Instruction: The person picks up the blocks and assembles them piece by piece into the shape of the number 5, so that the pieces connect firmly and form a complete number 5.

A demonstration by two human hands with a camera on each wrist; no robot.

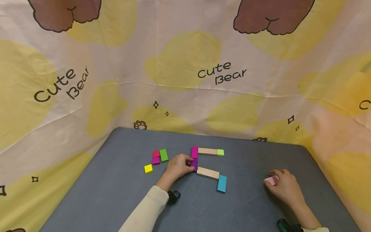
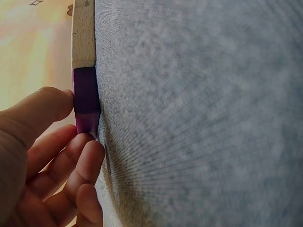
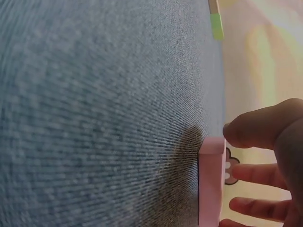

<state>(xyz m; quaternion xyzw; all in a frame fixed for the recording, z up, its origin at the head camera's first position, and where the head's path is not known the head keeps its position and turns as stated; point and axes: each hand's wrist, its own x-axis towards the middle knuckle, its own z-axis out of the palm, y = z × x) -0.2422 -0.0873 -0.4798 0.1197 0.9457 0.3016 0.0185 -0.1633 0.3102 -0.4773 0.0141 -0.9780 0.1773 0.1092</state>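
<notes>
My left hand [image 1: 179, 167] pinches a purple block [image 1: 194, 165] at its left side and near end. In the left wrist view, the thumb touches the side of that purple block [image 2: 86, 90] while fingertips bend round its lower end. A magenta block [image 1: 195, 152] lies end to end with the purple one. Two plain wooden blocks lie to their right, an upper one [image 1: 207, 151] and a lower one [image 1: 208, 173]. Farther right, my right hand [image 1: 285, 186] holds a pink block [image 1: 271, 180] low at the table, thumb at one end and fingers curled about it.
A light green block [image 1: 221, 152] ends the upper wooden block; a blue block [image 1: 222, 184] adjoins the lower one. Left of my left hand lie a red block [image 1: 156, 153], a green block [image 1: 164, 155], a small magenta block [image 1: 156, 160] and a yellow block [image 1: 148, 169]. A printed cloth surrounds the grey table [image 1: 246, 206].
</notes>
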